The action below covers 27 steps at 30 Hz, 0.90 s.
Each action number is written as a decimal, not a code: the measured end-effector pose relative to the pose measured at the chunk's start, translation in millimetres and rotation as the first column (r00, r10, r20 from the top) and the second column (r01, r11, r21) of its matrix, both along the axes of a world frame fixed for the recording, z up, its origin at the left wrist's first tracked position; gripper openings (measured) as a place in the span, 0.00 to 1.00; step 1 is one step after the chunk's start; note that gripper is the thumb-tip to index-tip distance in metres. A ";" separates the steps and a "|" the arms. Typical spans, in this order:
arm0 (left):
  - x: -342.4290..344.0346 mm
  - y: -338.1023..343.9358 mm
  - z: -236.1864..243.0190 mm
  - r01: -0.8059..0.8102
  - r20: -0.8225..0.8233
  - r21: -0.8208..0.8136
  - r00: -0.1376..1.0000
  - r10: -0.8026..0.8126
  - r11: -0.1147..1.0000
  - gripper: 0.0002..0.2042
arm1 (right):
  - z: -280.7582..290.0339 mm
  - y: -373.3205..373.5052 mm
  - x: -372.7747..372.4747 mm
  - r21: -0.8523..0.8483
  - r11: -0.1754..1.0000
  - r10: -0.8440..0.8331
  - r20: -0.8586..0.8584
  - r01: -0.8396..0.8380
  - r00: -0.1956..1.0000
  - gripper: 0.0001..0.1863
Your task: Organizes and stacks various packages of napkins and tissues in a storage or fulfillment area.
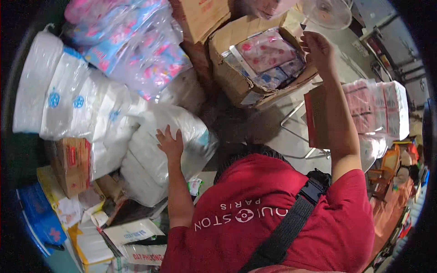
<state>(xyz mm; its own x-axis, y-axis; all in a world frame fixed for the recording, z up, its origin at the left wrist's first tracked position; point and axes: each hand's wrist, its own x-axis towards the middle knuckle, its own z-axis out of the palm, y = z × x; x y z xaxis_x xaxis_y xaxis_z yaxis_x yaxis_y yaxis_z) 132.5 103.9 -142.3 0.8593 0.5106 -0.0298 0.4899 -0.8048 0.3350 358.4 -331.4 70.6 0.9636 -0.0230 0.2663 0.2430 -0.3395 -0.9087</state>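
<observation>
My left hand (pixel 171 142), fingers spread, lies against a large white plastic-wrapped bundle (pixel 150 150) on the left. Raised beside the right edge of an opened cardboard box (pixel 233 86) is my right hand (pixel 317 49); its fingers are curled and nothing shows in them. Inside that box lie clear packs with a pink dotted pattern (pixel 271 51) and blue-patterned packs (pixel 273 78). Behind my right forearm stands a brown panel with a red edge (pixel 317 118), partly hidden by the arm.
White plastic packs (pixel 68 102) lean in a row at left, below pink-and-blue wrapped packs (pixel 136 50). A small carton (pixel 73 166) sits under them. Pink-and-white wrapped stacks (pixel 371 107) stand at right, near thin metal legs (pixel 293 116). A clear round tub (pixel 328 13) is at the back.
</observation>
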 end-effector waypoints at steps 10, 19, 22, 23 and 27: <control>100.4 -88.8 132.6 0.470 0.661 -0.149 0.702 -0.266 0.870 0.12 | -29.9 -60.7 12.5 -0.558 0.828 0.014 0.104 0.046 0.995 0.10; 195.3 -224.0 133.6 0.621 0.493 -0.070 0.702 -0.514 0.781 0.13 | -94.9 -97.0 41.7 -0.630 0.361 0.380 -0.574 -0.687 0.726 0.16; 226.3 -258.1 119.5 0.642 0.382 -0.249 0.753 -0.536 0.725 0.16 | -125.0 -116.8 65.7 -0.508 0.187 0.489 -0.694 -0.841 0.528 0.19; 241.5 -261.0 107.4 0.634 0.375 -0.249 0.760 -0.531 0.732 0.16 | -136.9 -122.0 81.6 -0.503 0.182 0.496 -0.695 -0.845 0.520 0.19; 293.2 -263.4 57.5 0.319 0.239 -0.825 0.945 -0.222 0.466 0.21 | -161.6 -119.7 157.6 -0.399 0.617 0.455 -0.522 -0.679 0.721 0.20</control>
<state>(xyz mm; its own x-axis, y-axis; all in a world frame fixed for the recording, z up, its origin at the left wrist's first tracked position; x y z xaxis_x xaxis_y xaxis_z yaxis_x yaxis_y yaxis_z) 425.7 -159.6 -84.7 0.9727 0.0217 -0.2310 0.2307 -0.1968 0.9529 516.0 -451.1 -91.1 0.7479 0.5955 -0.2934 0.2778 -0.6821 -0.6765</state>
